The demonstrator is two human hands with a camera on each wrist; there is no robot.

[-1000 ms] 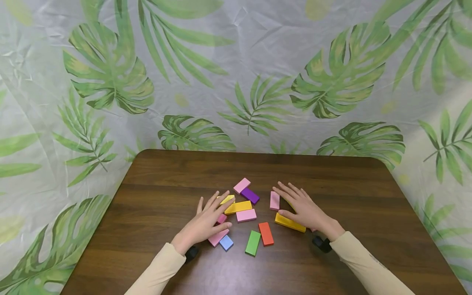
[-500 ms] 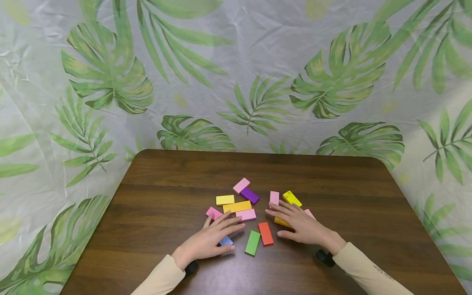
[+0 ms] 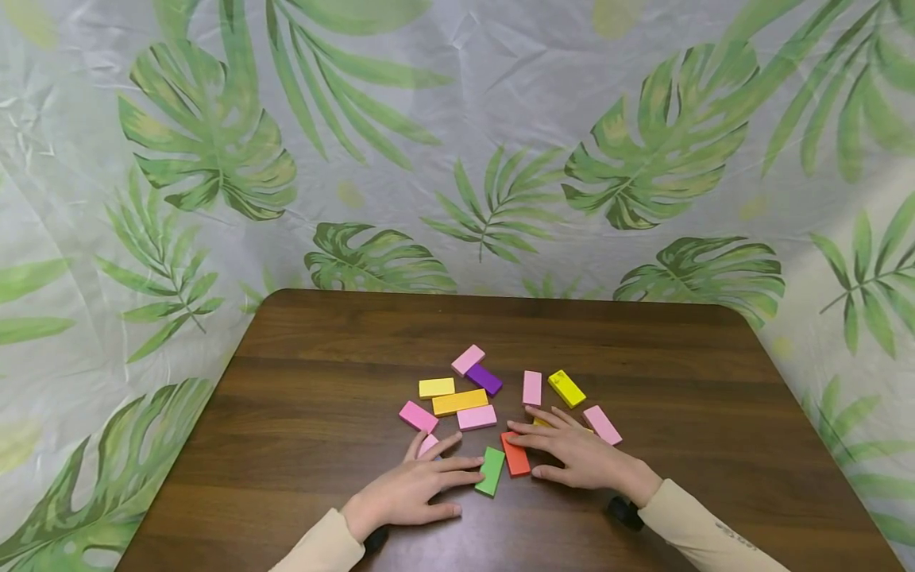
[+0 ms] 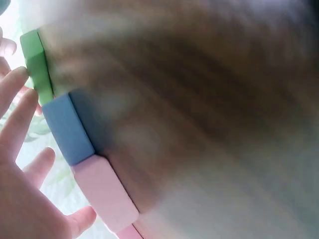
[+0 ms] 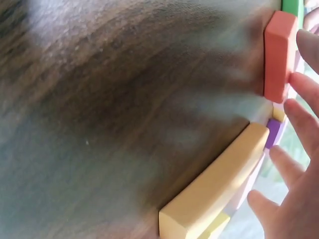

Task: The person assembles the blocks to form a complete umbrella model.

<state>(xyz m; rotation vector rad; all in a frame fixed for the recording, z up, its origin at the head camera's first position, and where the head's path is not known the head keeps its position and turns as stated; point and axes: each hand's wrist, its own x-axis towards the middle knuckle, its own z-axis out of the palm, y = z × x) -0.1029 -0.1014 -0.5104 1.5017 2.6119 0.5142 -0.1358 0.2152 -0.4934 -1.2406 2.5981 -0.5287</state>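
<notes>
In the head view my left hand (image 3: 415, 486) is spread palm down over the near-left blocks, its fingertips at the left edge of a green block (image 3: 490, 472). It hides a blue block (image 4: 68, 128), which the left wrist view shows beside a light pink block (image 4: 107, 191). My right hand (image 3: 584, 456) is spread too, with fingertips over the red block (image 3: 515, 455). Beneath that hand lies a long orange block (image 5: 214, 184), mostly covered in the head view. Neither hand grips a block; whether the fingertips touch any is unclear.
Farther back on the brown wooden table (image 3: 343, 334) lie a purple block (image 3: 484, 380), a yellow-orange block (image 3: 460, 402), a pale yellow block (image 3: 436, 388) and several pink ones. A bright yellow block (image 3: 567, 388) and a pink block (image 3: 602, 425) lie right. A leaf-print cloth (image 3: 500, 119) hangs behind.
Both hands have drawn back toward the near side, the left also shifting right toward the green block and the right shifting left toward the red one. The blocks look unmoved.
</notes>
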